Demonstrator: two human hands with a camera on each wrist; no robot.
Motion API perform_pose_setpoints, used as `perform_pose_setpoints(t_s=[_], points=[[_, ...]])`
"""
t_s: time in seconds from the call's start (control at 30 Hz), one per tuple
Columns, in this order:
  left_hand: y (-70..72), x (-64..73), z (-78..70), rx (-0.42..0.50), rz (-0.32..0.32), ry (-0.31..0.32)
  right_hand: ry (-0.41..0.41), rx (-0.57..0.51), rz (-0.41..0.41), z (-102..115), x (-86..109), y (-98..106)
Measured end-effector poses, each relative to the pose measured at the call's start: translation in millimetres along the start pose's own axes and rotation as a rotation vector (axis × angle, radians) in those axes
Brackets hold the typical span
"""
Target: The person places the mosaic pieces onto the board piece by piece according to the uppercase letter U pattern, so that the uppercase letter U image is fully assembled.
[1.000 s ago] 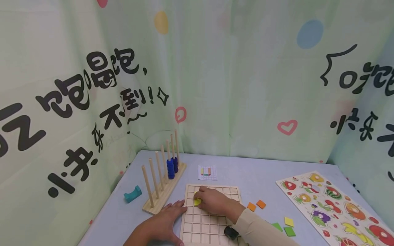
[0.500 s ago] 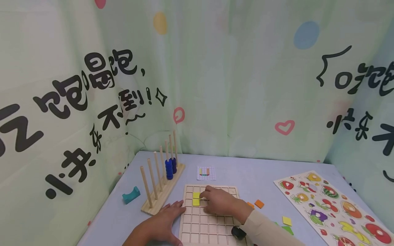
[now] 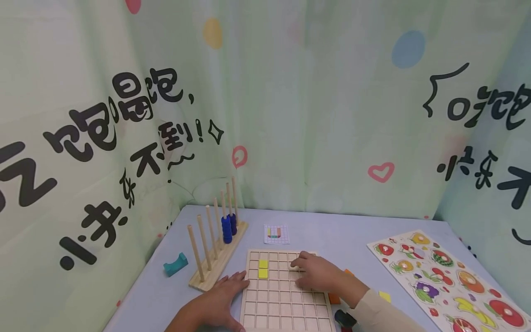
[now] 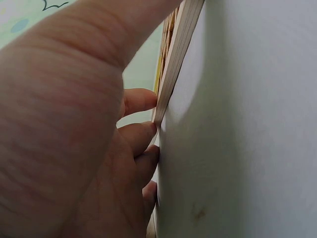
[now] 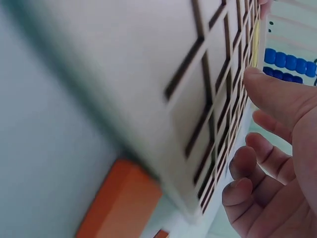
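Note:
A wooden grid board (image 3: 280,297) lies on the table in the head view. Two yellow square tiles (image 3: 263,273) fill neighbouring cells, one above the other, at its upper left. My left hand (image 3: 224,295) rests along the board's left edge, its fingertips at the wooden side (image 4: 174,57) in the left wrist view. Over the upper right cells is my right hand (image 3: 318,273), fingers loosely bent and no tile between them. The right wrist view shows its thumb and fingers (image 5: 265,168) apart, close over the grid. An orange tile (image 3: 334,298) lies by the board's right edge, partly behind the right forearm.
Left of the board stands a wooden peg rack (image 3: 220,258) with blue beads (image 3: 226,229); a teal block (image 3: 176,264) lies beside it. A small pattern card (image 3: 276,234) is behind the board. A fruit puzzle sheet (image 3: 398,249) and a yellow tile (image 3: 385,295) lie right.
My right hand has let go of the yellow tile, which stays in its cell, and has moved rightward across the board. The left hand keeps its place at the board's edge.

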State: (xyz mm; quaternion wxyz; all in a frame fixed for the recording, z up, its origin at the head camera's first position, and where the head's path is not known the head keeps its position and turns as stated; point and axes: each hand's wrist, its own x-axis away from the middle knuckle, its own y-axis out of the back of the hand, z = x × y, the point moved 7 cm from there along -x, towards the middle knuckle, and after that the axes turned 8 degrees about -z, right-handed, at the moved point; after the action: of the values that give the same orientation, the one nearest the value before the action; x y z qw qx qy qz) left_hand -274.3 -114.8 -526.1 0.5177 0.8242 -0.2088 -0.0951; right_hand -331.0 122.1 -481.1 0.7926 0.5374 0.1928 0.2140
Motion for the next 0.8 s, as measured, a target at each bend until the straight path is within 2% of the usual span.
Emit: perform_pose_setpoints(t_s=[0.33,0.8], points=[[0.8,0.6,-0.6,-0.004,0.006,0.014,0.032,0.028,-0.015,-16.1,26.7,11.3],[-0.1,0.3,-0.2,0.002,0.014,0.026,-0.053,0.013,-0.011,-52.3,54.7,29.1]])
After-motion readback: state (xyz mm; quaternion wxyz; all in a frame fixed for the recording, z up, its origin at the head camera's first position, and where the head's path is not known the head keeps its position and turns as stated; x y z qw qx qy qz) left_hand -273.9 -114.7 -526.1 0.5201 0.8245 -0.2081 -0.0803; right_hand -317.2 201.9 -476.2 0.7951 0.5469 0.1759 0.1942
